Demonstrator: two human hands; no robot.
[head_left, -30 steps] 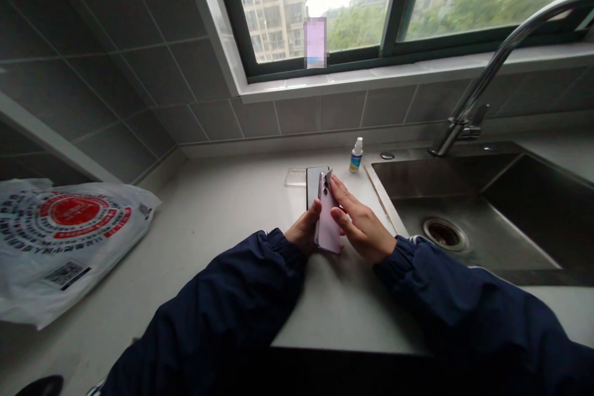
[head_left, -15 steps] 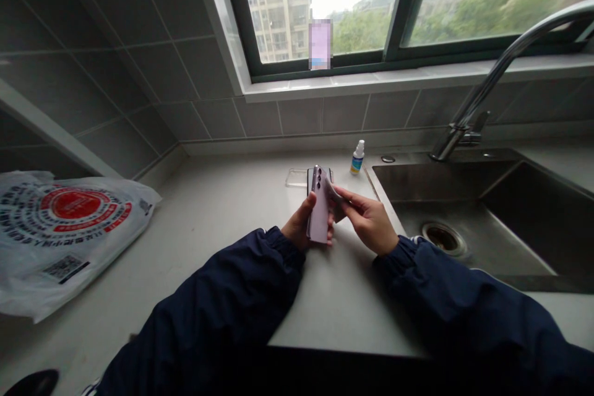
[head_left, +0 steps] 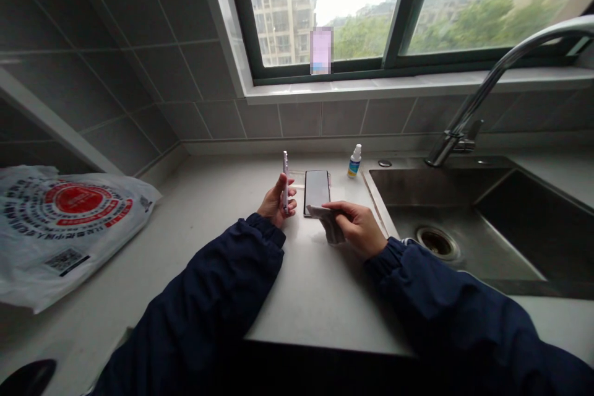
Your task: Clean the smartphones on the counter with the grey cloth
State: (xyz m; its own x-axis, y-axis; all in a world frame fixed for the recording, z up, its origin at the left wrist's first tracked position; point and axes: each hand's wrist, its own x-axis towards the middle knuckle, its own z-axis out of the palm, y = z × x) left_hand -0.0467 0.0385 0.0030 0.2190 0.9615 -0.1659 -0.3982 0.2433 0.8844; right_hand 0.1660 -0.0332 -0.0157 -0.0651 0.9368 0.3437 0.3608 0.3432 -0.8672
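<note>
My left hand (head_left: 277, 201) is raised off the bench, and its fingers (head_left: 291, 195) are curled around a slim phone (head_left: 285, 182). I hold the phone upright on its long edge, so only its thin side faces me. My right hand (head_left: 358, 229) sits low at about 1 o'clock from the left one, its fingers (head_left: 341, 210) pinching a crumpled grey cloth (head_left: 330, 224) that droops toward the bench (head_left: 320, 297).

The corner of the cloth is right at the lower end of a dark-screened phone (head_left: 317, 192), which lies flat, screen up. I cannot tell whether they touch. A clear phone case (head_left: 296, 178) lies just beside that phone at about 10 o'clock.

At 12 o'clock, against the back of the bench, stands a small spray bottle (head_left: 354, 162) with a white cap and a blue label. A steel sink (head_left: 408, 185) with its drain (head_left: 437, 243) sits at 2 o'clock, and a curved faucet (head_left: 448, 142) rises behind it at 1 o'clock. A printed plastic bag (head_left: 69, 229) lies at 10 o'clock. My navy sleeves (head_left: 195, 303) reach in from below.
</note>
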